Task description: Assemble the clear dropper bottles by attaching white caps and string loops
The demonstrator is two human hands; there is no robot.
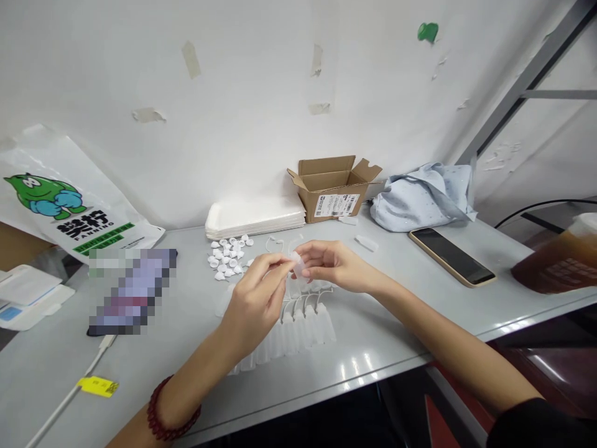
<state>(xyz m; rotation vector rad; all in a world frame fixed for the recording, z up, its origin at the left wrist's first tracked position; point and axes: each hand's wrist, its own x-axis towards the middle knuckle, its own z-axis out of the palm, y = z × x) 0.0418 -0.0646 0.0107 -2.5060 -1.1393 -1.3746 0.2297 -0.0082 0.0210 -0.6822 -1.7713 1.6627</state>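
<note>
In the head view, a small translucent plastic bottle (297, 264) is held between my two hands above the table. My right hand (333, 264) has its fingers and thumb around the bottle from the right. From the left, the fingers of my left hand (261, 289) are closed in a pinch at the bottle; the exact contact point is partly hidden. Below my hands lie rows of translucent squeeze bottles (303, 326), several with thin curved tubes, partly covered by my left hand and forearm. A pile of small white pointed caps (227, 256) lies left of my hands.
Behind the caps is a stack of white trays (256, 214), beside an open cardboard box (333, 190). A loose bottle (367, 243), light blue cloth (422, 198), phone (450, 256) and drink container (559, 258) are to the right. A blurred-out device (135, 292) and white bag (74, 193) are left.
</note>
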